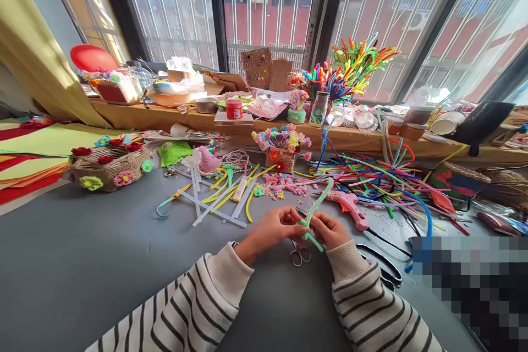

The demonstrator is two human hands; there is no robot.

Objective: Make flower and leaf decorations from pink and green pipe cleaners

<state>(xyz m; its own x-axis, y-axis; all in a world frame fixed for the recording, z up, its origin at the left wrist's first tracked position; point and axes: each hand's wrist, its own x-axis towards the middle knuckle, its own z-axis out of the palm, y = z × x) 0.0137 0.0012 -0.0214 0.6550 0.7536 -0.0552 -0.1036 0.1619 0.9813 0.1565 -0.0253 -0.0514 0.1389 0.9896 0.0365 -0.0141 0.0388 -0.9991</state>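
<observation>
A pale green pipe cleaner (320, 203) is held between my two hands above the grey table. It is looped or twisted near my fingertips, with one end pointing up and a shorter end pointing down. My left hand (277, 229) pinches the looped part with thumb and fingers. From the other side my right hand (329, 230) grips it, the fingers closed. Just below the hands lies a small pair of scissors (300, 256), its blades partly hidden by them. To the right, beyond my right hand, rests a pink glue gun (348, 208).
Glue sticks (212, 208) and yellow pipe cleaners lie in front. Many coloured pipe cleaners (371, 170) spread at right. A flower-trimmed basket (109, 166) stands left, a small flower pot (280, 158) at centre back. Black-handled scissors (385, 261) lie beside my right sleeve.
</observation>
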